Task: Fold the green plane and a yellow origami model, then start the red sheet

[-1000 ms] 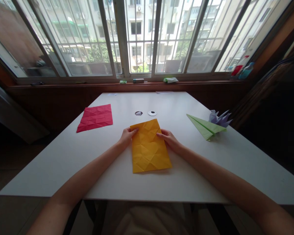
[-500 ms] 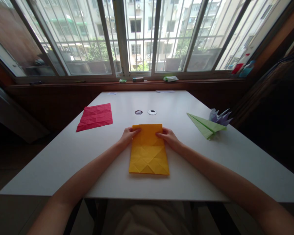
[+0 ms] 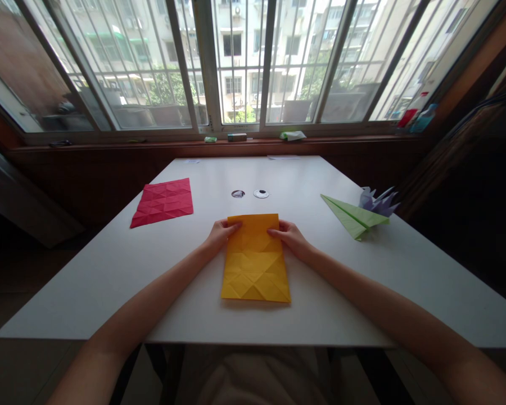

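A creased yellow paper sheet [image 3: 255, 261] lies flat in the middle of the white table [image 3: 109, 270], its long side running away from me. My left hand [image 3: 220, 233] grips its left edge near the far corner. My right hand [image 3: 290, 236] grips the right edge opposite, fingers on top of the sheet. The near half of the sheet is free of both hands.
A creased red paper sheet [image 3: 163, 201] lies at the far left. A green folded paper [image 3: 353, 216] and a purple folded paper [image 3: 377, 201] sit at the right. Two small round discs [image 3: 249, 194] lie beyond the yellow sheet. The window sill holds small items.
The yellow sheet was skewed a second ago; both hands turned it square to the table edge. Since half a second ago almost nothing has moved.
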A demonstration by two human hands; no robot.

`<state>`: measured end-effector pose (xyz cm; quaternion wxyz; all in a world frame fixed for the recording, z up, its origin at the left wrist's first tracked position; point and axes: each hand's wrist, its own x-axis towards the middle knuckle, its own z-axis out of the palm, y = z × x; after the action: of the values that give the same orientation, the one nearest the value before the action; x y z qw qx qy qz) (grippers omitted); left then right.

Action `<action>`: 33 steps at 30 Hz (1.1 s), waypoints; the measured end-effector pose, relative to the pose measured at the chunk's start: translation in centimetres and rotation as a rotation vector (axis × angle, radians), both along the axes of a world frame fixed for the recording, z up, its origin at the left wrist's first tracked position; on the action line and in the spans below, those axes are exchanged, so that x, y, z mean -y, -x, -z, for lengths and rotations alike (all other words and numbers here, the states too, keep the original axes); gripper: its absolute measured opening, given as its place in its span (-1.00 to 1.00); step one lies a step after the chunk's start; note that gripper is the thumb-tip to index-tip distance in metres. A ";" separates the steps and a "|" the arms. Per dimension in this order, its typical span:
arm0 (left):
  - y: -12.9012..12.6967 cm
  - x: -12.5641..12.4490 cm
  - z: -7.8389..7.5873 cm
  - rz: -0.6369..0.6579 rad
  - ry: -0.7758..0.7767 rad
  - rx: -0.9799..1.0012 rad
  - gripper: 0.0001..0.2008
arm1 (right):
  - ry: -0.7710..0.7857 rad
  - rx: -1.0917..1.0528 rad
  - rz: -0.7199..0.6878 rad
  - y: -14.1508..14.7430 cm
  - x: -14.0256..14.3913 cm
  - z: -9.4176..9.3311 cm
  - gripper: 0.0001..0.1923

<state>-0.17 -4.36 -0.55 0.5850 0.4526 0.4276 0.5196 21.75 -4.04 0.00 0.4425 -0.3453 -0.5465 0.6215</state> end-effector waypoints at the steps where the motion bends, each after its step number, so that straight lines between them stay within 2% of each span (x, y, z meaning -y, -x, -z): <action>1: 0.0 0.0 0.0 0.002 -0.001 -0.003 -0.62 | 0.003 0.000 0.001 0.0 0.0 0.0 -0.66; 5: 0.0 0.1 0.0 0.020 -0.002 -0.012 -0.64 | 0.002 -0.009 0.035 0.1 0.1 -0.1 -0.64; 12: -0.2 0.4 -0.2 0.013 -0.016 -0.040 -0.65 | -0.025 -0.002 0.191 0.0 -0.3 0.2 -0.74; 20: 0.1 -0.5 0.5 -0.214 -0.096 -0.053 -0.69 | -0.028 0.031 0.202 0.1 -0.3 0.1 -0.74; 33: 0.2 -0.7 0.9 -0.239 -0.120 -0.050 -0.65 | -0.034 0.030 0.215 0.2 -0.1 -0.2 -0.74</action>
<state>-0.32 -3.61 -1.47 0.4798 0.4454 0.4614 0.5988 21.53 -3.94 0.19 0.5043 -0.4036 -0.5233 0.5558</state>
